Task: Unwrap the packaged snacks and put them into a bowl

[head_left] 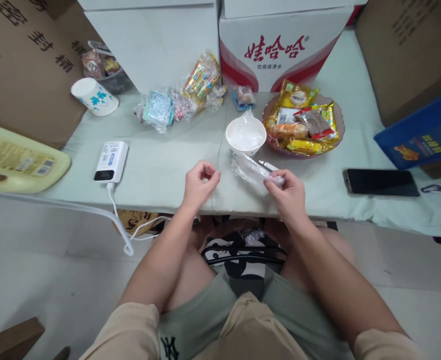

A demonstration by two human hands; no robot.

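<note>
A: What are the hands doing?
B: The right hand point(288, 192) pinches a crumpled strip of clear plastic film point(252, 172) between thumb and fingers, just above the front part of the table. The left hand point(201, 185) is curled with nothing plain to see in it; I can't tell whether its thumb and forefinger tips meet or pinch something thin.

A: How would you handle that film well?
B: Thin film probably clings and folds on itself, so I'd keep the pinch light, near one edge, and use the free fingertips to smooth it. I'd also mind the slim white tool point(268, 166) by the right fingers; whether it is gripped too, I can't tell.

A: And the containers?
B: Just beyond the film is a white paper bowl point(237, 146) with clear plastic inside, a corner rising past the far rim. Right of it, a pink scalloped dish point(299, 154) is heaped with wrapped snacks point(310, 122), mostly in yellow packets.

A: Farther out?
B: At the left rear, a dark tub point(122, 82) holds more packaged snacks, behind a leaf-patterned paper cup point(108, 106) whose contents, if any, don't show.
</note>
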